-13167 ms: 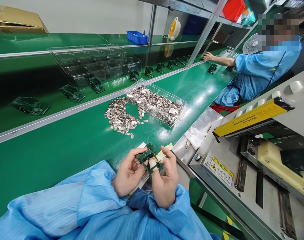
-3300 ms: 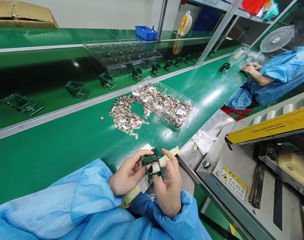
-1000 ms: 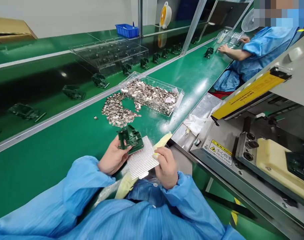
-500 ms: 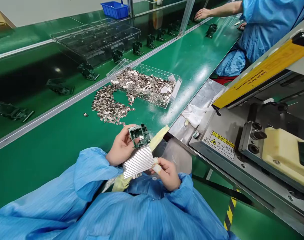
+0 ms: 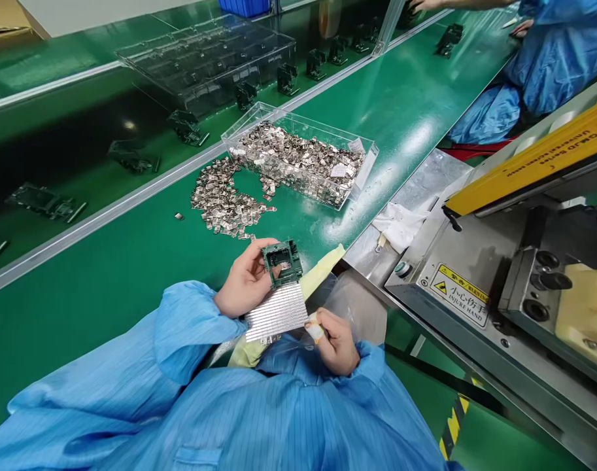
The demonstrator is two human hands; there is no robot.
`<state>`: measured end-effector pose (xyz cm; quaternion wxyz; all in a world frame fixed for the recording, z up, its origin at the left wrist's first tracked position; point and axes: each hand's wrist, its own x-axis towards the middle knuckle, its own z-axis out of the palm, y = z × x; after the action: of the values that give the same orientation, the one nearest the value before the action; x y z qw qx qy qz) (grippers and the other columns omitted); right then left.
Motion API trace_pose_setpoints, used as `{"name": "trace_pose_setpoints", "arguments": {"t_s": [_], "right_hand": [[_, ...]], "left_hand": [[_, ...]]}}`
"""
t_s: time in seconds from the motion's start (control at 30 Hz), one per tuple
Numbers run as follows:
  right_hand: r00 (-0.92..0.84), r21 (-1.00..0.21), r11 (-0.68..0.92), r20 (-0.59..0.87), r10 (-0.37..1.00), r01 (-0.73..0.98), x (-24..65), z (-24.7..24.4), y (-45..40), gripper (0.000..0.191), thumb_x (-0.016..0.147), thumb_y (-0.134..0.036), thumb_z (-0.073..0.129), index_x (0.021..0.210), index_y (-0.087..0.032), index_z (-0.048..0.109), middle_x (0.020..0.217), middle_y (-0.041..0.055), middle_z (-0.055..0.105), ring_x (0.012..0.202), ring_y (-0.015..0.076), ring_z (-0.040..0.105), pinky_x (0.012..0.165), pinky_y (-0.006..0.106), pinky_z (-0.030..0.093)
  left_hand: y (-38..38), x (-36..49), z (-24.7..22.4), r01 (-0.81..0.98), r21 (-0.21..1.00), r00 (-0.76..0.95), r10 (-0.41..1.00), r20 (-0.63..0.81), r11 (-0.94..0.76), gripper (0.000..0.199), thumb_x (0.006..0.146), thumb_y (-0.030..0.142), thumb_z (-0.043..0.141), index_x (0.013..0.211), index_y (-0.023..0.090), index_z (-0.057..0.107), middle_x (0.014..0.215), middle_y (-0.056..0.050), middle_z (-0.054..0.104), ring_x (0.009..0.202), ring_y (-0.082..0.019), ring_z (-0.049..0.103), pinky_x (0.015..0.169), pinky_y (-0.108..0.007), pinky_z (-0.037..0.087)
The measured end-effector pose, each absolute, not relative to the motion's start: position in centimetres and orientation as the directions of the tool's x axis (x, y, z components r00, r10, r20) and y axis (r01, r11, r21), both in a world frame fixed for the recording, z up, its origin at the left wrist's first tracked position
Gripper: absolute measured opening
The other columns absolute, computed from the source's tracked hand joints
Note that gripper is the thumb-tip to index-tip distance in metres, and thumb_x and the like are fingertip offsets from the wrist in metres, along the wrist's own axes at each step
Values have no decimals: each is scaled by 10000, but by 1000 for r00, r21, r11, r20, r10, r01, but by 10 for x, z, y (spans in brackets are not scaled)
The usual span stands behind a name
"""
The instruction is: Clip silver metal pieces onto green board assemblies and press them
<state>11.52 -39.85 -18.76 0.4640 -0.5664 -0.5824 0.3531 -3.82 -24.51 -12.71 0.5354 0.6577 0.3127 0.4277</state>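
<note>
My left hand (image 5: 245,280) grips a green circuit-board assembly (image 5: 284,261) with a square opening, its thumb reaching into that opening. A ribbed silvery plate (image 5: 277,311) slants down from the assembly toward my body. Just right of the plate's lower corner is my right hand (image 5: 336,341), fingers curled, with white wrapping on a fingertip; whatever it pinches is too small to name. Beyond my hands, small metal pieces (image 5: 224,199) lie heaped on the green bench (image 5: 146,261), beside a clear plastic box (image 5: 369,170) filled with more of them.
A machine (image 5: 450,307) with a yellow bar (image 5: 538,160) and a warning label stands at the right. A white cloth (image 5: 400,226) lies on its metal ledge. Several board assemblies line a dark belt behind the rail. A person in blue (image 5: 558,59) is at the far right.
The view has shifted, moving the bench and machine within the picture. My right hand has drawn slightly away from the ribbed plate. My left hand keeps its hold on the assembly.
</note>
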Motion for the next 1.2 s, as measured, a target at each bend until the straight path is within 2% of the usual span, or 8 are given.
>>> {"name": "trace_pose_setpoints", "arguments": {"t_s": [0.23,0.33,0.4,0.5,0.7,0.8,0.97,1.2], "right_hand": [[118,-855,-127,-78,990,503,128,-189,-401,204,791,-139,508,936,-213,631,618,-12,630,561,166,579,548,245,414],[191,-813,-194,-103,976,549,136,-173,-403,84,777,-156,556,808,-209,613,551,-30,596,499,148,543,500,231,394],[256,-825,-199,-69,964,528,140,-153,-405,104,831,-221,576,731,-206,601,591,-12,618,529,145,563,512,230,423],[310,-914,-120,7,951,387,139,-119,-404,136,890,-293,595,844,-200,683,739,22,693,649,166,648,593,245,512],[354,-985,5,67,933,171,113,-88,-377,129,886,-241,595,928,-210,712,815,46,723,700,193,678,648,295,560],[418,-956,77,195,887,283,101,-90,-362,103,868,-209,596,918,-220,686,885,53,677,817,207,641,751,333,537],[375,-861,119,336,864,495,88,-97,-351,224,803,-112,538,951,-234,655,1260,85,571,1197,268,516,1064,477,370],[390,-823,105,371,843,558,79,-101,-345,140,846,-152,560,932,-233,636,1288,102,562,1207,281,506,1055,510,377]], "left_hand": [[-245,-38,-128,-69,978,449,869,206,-196,368,762,331,773,1044,189,583,825,-2,631,719,-116,597,674,-218,511],[-246,-38,-127,-104,975,435,873,220,-194,358,769,351,766,1028,185,583,823,-4,619,721,-117,589,677,-222,511],[-249,-38,-124,-142,972,431,873,229,-185,349,789,371,748,1030,184,579,830,-9,612,718,-117,585,674,-223,512],[-258,-38,-119,-201,976,467,867,173,-86,340,827,382,714,1065,195,560,834,-8,605,712,-117,589,671,-227,526],[-275,-39,-117,-275,950,543,839,26,149,394,874,395,664,1182,229,484,902,-20,605,732,-141,629,684,-271,564],[-277,-40,-118,-286,951,552,832,60,121,375,901,392,631,1202,230,477,938,-32,623,778,-147,634,731,-271,557],[-280,-43,-119,-219,975,574,812,109,23,344,950,369,558,1248,217,477,1053,-71,641,907,-169,635,810,-268,532],[-285,-44,-121,-181,983,566,813,137,-39,323,968,326,518,1272,226,471,1242,-100,610,957,-176,650,829,-274,540]]}}
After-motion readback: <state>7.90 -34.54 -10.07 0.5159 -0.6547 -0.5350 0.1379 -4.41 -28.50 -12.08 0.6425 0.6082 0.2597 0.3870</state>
